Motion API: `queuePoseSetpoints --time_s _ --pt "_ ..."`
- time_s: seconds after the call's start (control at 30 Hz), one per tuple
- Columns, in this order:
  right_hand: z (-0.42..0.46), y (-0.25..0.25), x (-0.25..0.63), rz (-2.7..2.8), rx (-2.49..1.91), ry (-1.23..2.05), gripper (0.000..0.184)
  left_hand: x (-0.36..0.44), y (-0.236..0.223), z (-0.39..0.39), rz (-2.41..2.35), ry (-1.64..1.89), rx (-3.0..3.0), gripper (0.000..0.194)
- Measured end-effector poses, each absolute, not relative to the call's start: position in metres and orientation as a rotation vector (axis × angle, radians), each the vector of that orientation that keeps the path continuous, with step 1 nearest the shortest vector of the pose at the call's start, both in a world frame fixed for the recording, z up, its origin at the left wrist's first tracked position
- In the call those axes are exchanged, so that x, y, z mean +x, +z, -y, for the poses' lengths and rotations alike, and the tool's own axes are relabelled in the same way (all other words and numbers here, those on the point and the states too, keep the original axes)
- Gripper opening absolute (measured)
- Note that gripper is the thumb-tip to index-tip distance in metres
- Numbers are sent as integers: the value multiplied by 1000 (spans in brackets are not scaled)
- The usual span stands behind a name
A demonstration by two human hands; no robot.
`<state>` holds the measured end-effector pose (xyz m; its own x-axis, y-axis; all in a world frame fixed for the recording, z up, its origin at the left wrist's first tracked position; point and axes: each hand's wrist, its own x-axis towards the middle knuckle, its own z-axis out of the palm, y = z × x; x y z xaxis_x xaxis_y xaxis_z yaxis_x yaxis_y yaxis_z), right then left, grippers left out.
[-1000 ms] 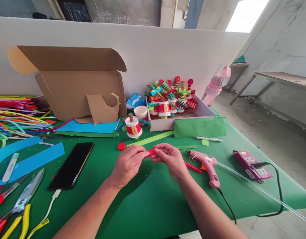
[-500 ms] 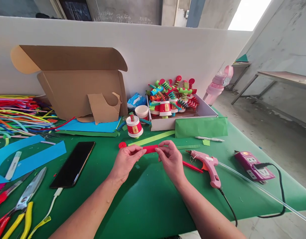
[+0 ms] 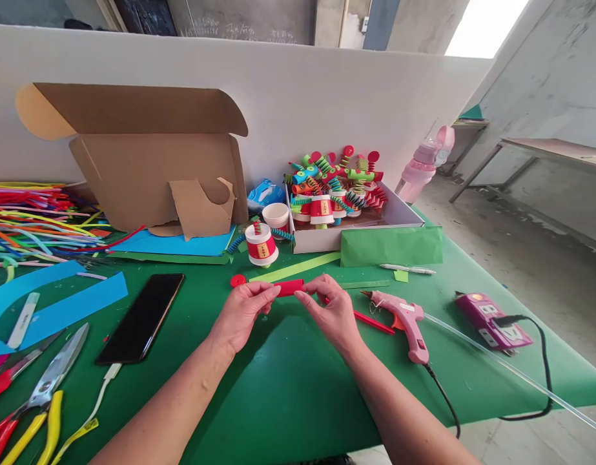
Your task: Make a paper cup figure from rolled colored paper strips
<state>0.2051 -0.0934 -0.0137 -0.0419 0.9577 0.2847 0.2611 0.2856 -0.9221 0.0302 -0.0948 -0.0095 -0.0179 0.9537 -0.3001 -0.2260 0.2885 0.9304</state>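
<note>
Between my two hands is a short red paper roll (image 3: 290,288), held level just above the table. My left hand (image 3: 244,310) pinches its left end between thumb and fingers. At the other end is my right hand (image 3: 330,311), its thumb and forefinger closed in at the paper's edge; how firmly they grip is hard to see. A red disc (image 3: 238,281) lies beyond my left hand, by a light green paper strip (image 3: 298,267). Close to my right hand are a red strip (image 3: 374,322) and a pink glue gun (image 3: 399,320).
Behind stand a decorated paper cup (image 3: 261,245) and a box (image 3: 317,241) of cup figures. Scissors (image 3: 48,381), a phone (image 3: 141,318) and blue paper (image 3: 99,298) lie left. A glue stick (image 3: 511,368) and purple power box (image 3: 493,323) lie right, with cables.
The red paper has turned a little and shows a broader, rounded face. My right hand's fingers have shifted slightly left along its end. The view has tilted slightly.
</note>
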Motion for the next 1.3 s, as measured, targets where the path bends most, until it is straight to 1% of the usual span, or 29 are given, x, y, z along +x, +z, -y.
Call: queuePoseSetpoints --time_s 0.1,0.27,0.37,0.57,0.7,0.93,1.3 --pt "92 -17 204 1460 -1185 941 26 31 -10 95 -1227 1125 850 35" --pt "91 -19 203 1256 -1215 1208 36 32 -7 96 -1198 1100 864 33" --pt "91 -17 203 1180 -1221 1305 41 31 -5 96 -1189 1091 878 32" --pt "92 -16 203 1160 -1204 1276 40 26 -5 96 -1163 1080 936 34" --pt "92 -15 203 1172 -1201 1277 38 27 -5 96 -1216 1066 978 32" --pt "92 -17 202 1190 -1203 1305 39 30 -6 95 -1288 1097 978 34" --pt "91 -18 202 1160 -1196 1344 41 29 -6 96 -1263 1073 1018 34"
